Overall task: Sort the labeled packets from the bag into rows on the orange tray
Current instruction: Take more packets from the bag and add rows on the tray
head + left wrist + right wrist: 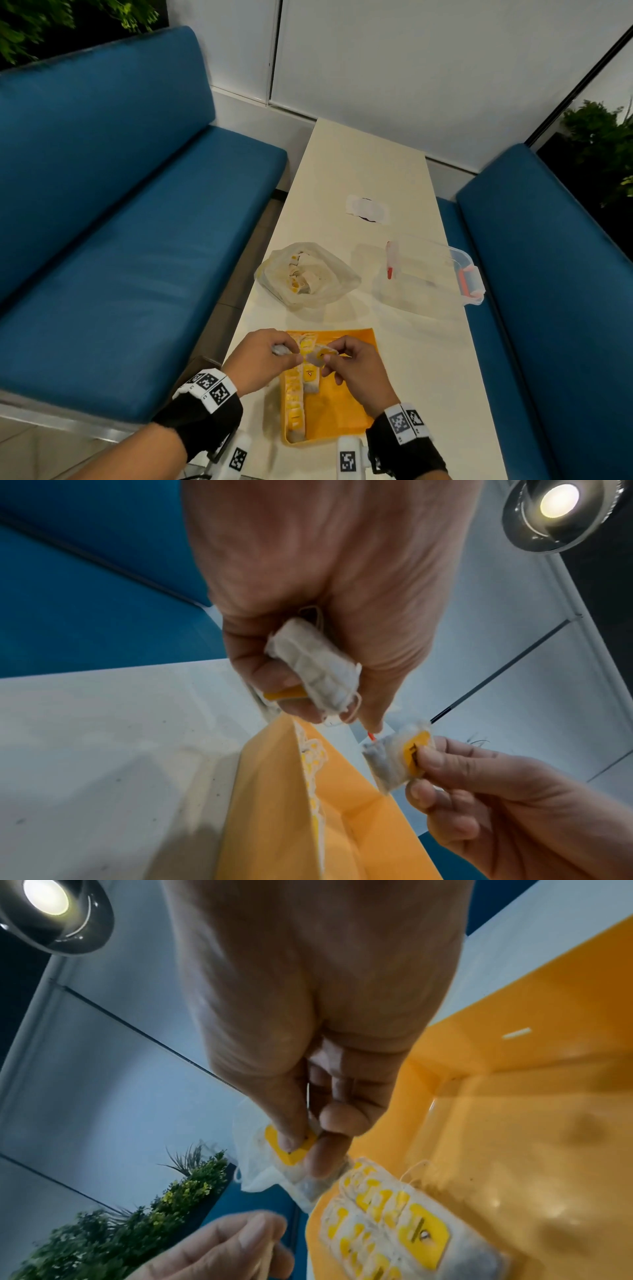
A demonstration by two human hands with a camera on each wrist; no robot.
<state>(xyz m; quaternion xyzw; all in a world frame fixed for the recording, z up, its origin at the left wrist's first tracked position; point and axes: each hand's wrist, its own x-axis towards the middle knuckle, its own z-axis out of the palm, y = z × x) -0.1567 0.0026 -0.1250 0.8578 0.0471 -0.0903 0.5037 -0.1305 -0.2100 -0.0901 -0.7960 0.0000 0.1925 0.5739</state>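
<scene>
An orange tray (346,407) lies at the table's near edge, with a row of yellow-labeled white packets (295,404) along its left side and a second short row beside it. Both hands hover over the tray's far left corner. My left hand (274,353) grips a small bundle of white packets (315,666) in curled fingers. My right hand (339,359) pinches a single yellow-labeled packet (291,1153) between thumb and fingers; the packet (400,756) hangs just right of the left hand. The clear plastic bag (305,274) with more packets lies farther back.
A clear lidded box with orange latches (431,270) stands right of the bag. A flat white wrapper (367,209) lies farther along the cream table (370,164). Blue benches (120,222) flank the table on both sides.
</scene>
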